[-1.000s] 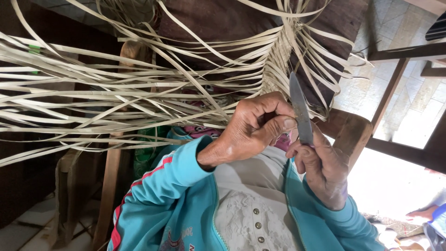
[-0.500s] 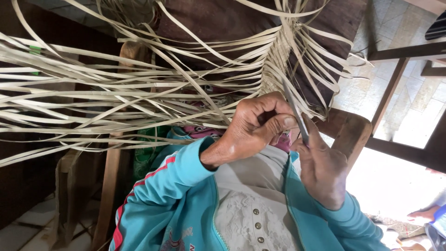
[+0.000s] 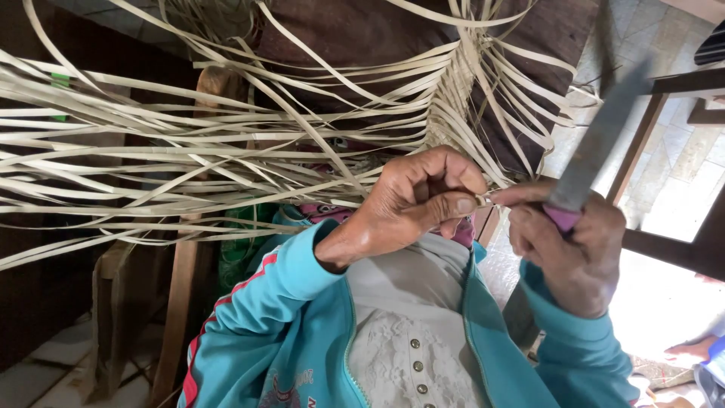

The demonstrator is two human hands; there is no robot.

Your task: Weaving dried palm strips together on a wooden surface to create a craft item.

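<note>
Many long pale flat strips (image 3: 226,143) fan out to the left from a bound bundle (image 3: 453,91) at the top centre. My left hand (image 3: 423,204), in a teal sleeve, pinches the end of one strip (image 3: 483,200) between thumb and forefinger. My right hand (image 3: 566,249) is just to its right, its forefinger touching the same strip end. This hand grips a knife by its purple handle (image 3: 563,219). The grey blade (image 3: 604,132) points up and to the right, away from the strips.
A dark brown cloth (image 3: 362,38) lies behind the strips. A wooden post (image 3: 181,287) stands at lower left and a dark wooden frame (image 3: 664,249) at right over a tiled floor (image 3: 680,166). Another person's foot (image 3: 691,351) shows at bottom right.
The knife blade has swung from between my hands out to the upper right, and my right hand has shifted right. My left hand keeps its pinch on the strip.
</note>
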